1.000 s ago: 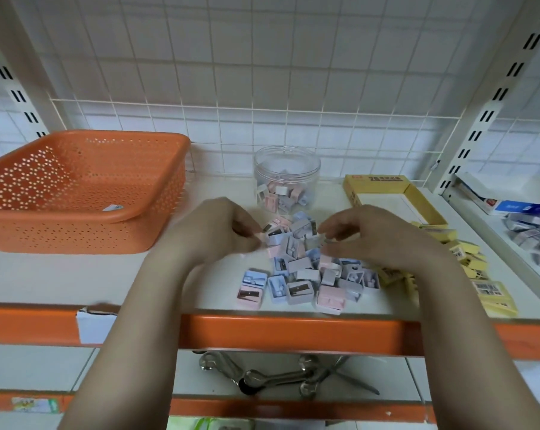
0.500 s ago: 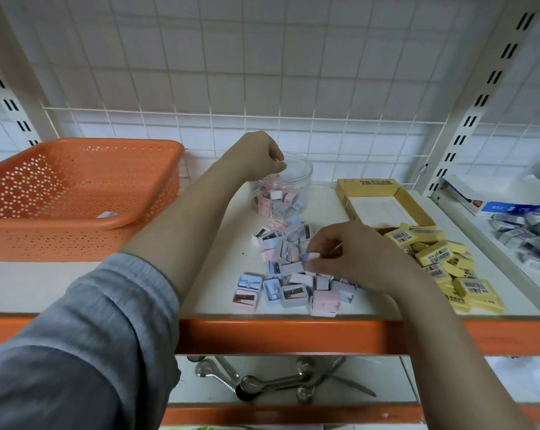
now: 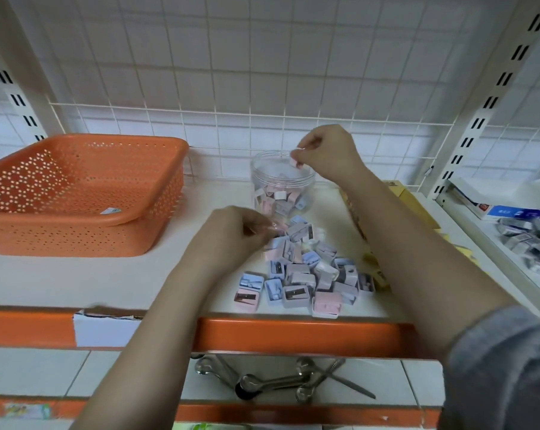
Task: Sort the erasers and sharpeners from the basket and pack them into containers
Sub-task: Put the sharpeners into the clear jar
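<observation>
Head view: right hand (image 3: 327, 153) pinches pink sharpener (image 3: 295, 162) directly above jar (image 3: 282, 184) mouth; left hand (image 3: 231, 234), grip curled at pile (image 3: 306, 271) just below jar, contents hidden.

Basket (image 3: 82, 193): orange, dotted with small perforations. Jar (image 3: 282, 181): clear plastic. Sharpeners in pile (image 3: 309, 271): pastel pink, pale blue, lilac-grey. Shelf edge (image 3: 293, 336): orange; white torn label (image 3: 102, 328) on it. Back wall grid (image 3: 262, 72): white wire over white tiles. Sleeve (image 3: 504, 367): grey.
</observation>
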The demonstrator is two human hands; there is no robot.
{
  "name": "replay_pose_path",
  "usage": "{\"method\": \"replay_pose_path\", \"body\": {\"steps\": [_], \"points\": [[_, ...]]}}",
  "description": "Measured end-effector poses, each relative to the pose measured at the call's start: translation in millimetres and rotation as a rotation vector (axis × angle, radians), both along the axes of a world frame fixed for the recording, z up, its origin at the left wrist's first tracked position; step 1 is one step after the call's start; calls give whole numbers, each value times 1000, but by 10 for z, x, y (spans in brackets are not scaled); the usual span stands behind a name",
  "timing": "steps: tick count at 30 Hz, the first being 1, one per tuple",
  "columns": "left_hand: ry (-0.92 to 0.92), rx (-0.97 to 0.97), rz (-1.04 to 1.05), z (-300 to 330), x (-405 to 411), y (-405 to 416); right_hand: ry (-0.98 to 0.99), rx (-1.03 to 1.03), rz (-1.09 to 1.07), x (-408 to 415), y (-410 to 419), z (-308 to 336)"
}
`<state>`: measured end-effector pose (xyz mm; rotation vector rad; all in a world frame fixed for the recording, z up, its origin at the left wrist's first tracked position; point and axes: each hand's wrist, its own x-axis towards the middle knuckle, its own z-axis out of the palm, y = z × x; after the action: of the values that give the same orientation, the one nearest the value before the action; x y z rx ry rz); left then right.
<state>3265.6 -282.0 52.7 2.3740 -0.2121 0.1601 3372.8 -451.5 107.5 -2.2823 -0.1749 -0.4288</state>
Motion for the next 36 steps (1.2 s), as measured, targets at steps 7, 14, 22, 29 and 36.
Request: {"method": "replay_pose_path", "body": {"steps": [7, 14, 22, 29, 36], "points": [[123, 64, -35, -123, -60, -16, 130, -370, 6, 382, 182, -164], [121, 30, -15, -174, -21, -32, 3, -151, 24, 134, -24, -127], [-73, -64, -4, 364, 159, 116, 205, -63, 138, -1033, -405, -139], [-160, 54, -31, 475, 878, -152, 425, -119, 171, -1386, -464, -403], [-179, 107, -21, 432, 1110, -214, 466, -225, 235, -1438, -370, -368]]}}
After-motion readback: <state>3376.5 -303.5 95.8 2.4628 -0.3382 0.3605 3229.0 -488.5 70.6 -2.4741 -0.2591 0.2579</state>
